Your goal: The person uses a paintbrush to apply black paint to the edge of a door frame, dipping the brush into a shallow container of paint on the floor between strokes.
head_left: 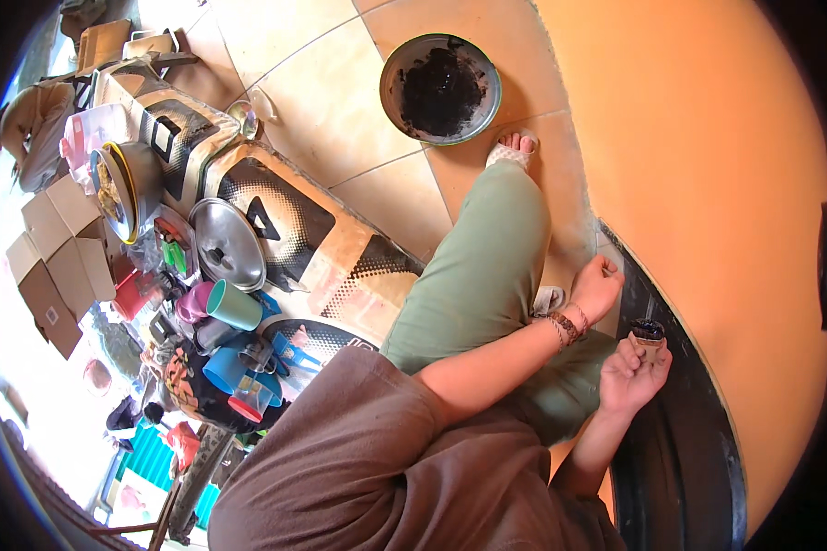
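My left hand (597,292), with bracelets at its wrist, is closed above my bent leg. Whatever its fingers may hold is too small to make out. Close by on the right, my right hand (632,375) grips a small tan piece (648,345) topped with glossy black stuff; its exact kind is unclear. Ahead on the tiles, beyond my foot (513,151), stands a round metal basin (399,112). Black paste-like matter (443,87) covers its bottom and smears its walls. Neither hand touches the basin.
To my left, a low surface covered with printed sheeting (340,266) carries a metal pot lid (228,246), a light green cup (234,305), blue cups (225,367), a pot (138,188) and a cardboard box (60,257). An orange wall (698,184) with black edging (675,459) rises at right.
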The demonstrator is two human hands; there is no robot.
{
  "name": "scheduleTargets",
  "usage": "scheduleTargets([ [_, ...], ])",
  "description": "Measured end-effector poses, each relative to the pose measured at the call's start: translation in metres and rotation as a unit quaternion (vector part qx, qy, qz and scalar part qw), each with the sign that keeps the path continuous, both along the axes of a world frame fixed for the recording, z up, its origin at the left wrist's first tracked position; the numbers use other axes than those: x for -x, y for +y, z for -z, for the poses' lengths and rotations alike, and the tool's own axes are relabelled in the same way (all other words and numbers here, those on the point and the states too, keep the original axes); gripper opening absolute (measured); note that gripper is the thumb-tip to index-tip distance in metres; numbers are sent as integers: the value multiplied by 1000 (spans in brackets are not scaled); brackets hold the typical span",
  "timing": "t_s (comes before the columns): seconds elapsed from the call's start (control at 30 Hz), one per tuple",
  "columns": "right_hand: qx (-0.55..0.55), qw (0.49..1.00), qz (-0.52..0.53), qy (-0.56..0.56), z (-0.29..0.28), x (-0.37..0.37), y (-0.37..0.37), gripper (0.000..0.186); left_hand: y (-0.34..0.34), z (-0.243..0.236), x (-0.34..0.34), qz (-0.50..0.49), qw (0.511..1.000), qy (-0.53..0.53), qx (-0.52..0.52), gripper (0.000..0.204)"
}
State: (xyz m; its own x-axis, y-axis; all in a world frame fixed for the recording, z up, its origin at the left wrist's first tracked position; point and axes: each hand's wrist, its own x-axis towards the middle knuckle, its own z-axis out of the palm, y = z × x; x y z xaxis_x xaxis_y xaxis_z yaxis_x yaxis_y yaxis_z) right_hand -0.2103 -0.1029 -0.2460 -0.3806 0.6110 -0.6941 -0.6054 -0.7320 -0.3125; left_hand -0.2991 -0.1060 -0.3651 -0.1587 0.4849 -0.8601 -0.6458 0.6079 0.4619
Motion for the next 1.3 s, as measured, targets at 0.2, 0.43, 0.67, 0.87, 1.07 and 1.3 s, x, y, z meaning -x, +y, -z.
scheduleTargets([
  [0.2,2,1000,25,-5,-12,-19,-16,26,-3,3,-6,18,1000,-5,-12,19],
  [0.43,-25,999,30,5,-24,-29,-33,25,-9,9,-11,17,999,29,-30,20],
  [0.67,-31,998,45,30,-31,-29,-40,26,-7,-4,-1,28,998,41,-24,19],
  [0.87,-28,998,42,28,-31,-30,-41,22,-6,-2,-6,18,998,43,-33,20],
  [1.07,-22,999,40,28,-33,-23,-34,23,0,-7,-2,29,998,49,-36,21],
  [1.3,-8,997,75,-7,-48,-19,-41,23,-2,-3,-5,29,995,83,-53,21],
])
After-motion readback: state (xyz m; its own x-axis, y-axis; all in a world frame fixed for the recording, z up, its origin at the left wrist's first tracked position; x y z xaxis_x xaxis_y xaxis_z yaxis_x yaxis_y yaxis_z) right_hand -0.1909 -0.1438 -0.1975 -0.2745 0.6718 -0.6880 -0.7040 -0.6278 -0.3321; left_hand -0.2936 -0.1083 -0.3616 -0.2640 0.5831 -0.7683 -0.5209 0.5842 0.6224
